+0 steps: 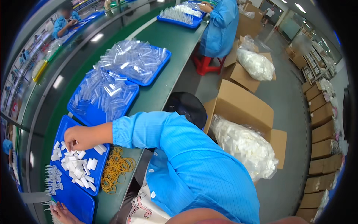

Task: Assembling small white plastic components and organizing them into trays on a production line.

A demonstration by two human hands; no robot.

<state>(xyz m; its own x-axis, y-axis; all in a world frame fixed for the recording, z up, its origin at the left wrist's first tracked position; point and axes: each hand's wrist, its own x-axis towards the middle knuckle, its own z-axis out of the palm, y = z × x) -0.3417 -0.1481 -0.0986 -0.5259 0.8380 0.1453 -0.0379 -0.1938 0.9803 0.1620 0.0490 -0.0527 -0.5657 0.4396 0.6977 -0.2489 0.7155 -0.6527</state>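
My right hand (85, 137) reaches over a blue tray (97, 183), its thumb and fingers closed in a pinch. The fingertips touch a pile of short white rectangular pieces (76, 166); what sits between them is too small to make out. At the lower left, my left hand (64, 214) is partly cut off by the picture's dark rim. Its fingers curl by a small clear spiky part, and what they hold is unclear. Clear thin-tipped plastic parts (53, 180) stand in rows just beyond it, along the edge of another blue tray (80, 206).
Yellow rubber bands (116, 170) lie heaped on the green table (158, 98). Farther along, blue trays hold clear plastic sleeves (130, 59). To the right, an open carton (244, 102) contains a bag of white pieces (246, 149). A co-worker in blue (220, 30) sits beyond.
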